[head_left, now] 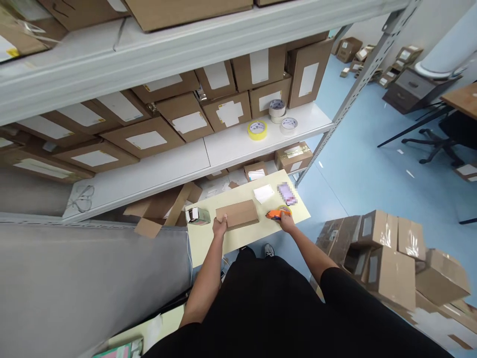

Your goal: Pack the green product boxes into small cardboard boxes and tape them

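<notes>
A small brown cardboard box (238, 215) lies on the pale yellow table (208, 247). My left hand (220, 226) grips its left end, with the thumb on top and the other fingers mostly hidden. To the right, my right hand (286, 222) is closed around an orange tape dispenser (275, 214) with a yellow roll, low over the table. A white sheet of paper (264, 193) lies behind the gap between box and dispenser. The purple, blurred item (286, 193) is near the table's right end. A small printed box (198, 216) stands left of my left hand.
Metal shelves (238, 151) with labelled cartons rise beyond the table. A yellow tape roll (257, 130) and several pale rolls (288, 126) sit on the middle shelf. An opened carton (164, 206) juts out at left. Stacked cartons (391, 268) stand on the floor at right.
</notes>
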`<state>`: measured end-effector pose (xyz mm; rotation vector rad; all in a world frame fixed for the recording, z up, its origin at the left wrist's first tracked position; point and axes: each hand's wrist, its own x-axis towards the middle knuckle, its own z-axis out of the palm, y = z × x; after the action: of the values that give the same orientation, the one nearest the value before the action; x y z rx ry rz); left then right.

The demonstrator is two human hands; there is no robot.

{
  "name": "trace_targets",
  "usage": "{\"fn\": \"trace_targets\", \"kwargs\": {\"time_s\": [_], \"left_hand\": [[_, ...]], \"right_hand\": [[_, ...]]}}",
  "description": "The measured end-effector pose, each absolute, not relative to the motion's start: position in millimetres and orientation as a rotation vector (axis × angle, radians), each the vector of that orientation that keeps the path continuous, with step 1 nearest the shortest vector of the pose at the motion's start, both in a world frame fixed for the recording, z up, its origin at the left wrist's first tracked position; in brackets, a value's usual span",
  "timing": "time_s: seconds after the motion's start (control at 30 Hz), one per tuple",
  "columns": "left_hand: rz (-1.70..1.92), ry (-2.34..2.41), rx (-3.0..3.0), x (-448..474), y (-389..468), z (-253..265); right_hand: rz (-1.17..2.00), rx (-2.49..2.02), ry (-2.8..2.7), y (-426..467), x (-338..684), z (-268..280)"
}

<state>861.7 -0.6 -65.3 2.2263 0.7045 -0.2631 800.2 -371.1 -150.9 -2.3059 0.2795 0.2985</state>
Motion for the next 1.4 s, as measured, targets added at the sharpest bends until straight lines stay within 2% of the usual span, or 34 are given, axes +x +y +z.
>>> {"fn": "trace_targets", "kwargs": {"time_s": [0.17, 0.4, 0.5, 0.67, 0.97, 1.07, 1.17, 1.27, 1.4], "left_hand": [[-0.279, 0.744, 2.205, 863, -4, -63], [-0.294, 0.776, 2.183, 863, -8, -57], [-0.301, 0.778, 2.167, 862, -10, -55], [-0.306, 0.782, 2.143, 860, -12, -52], [-0.325, 0.786, 2.143, 853, -12, -40], [-0.138, 0.805, 2.308, 854, -15, -24], [0.069, 0.583, 2.323, 861, -28, -4], [-0.112, 0.409, 2.044, 873, -48, 15], [-0.329, 0.420, 1.727, 891, -68, 30]], "right_hand": [[0.167, -2.157, 0.181, -359, 794, -112], [0.156, -1.869, -0.034, -303, 824, -16], [0.189, -1.778, -0.136, -275, 837, 9], [0.295, -1.623, -0.168, -248, 841, 4], [0.323, -1.532, -0.157, -253, 835, -26], [0.320, -1.539, -0.177, -255, 835, -26], [0.318, -1.535, -0.213, -255, 834, -23], [0.313, -1.539, -0.225, -255, 834, -20], [0.309, -1.564, -0.217, -253, 834, -19]]}}
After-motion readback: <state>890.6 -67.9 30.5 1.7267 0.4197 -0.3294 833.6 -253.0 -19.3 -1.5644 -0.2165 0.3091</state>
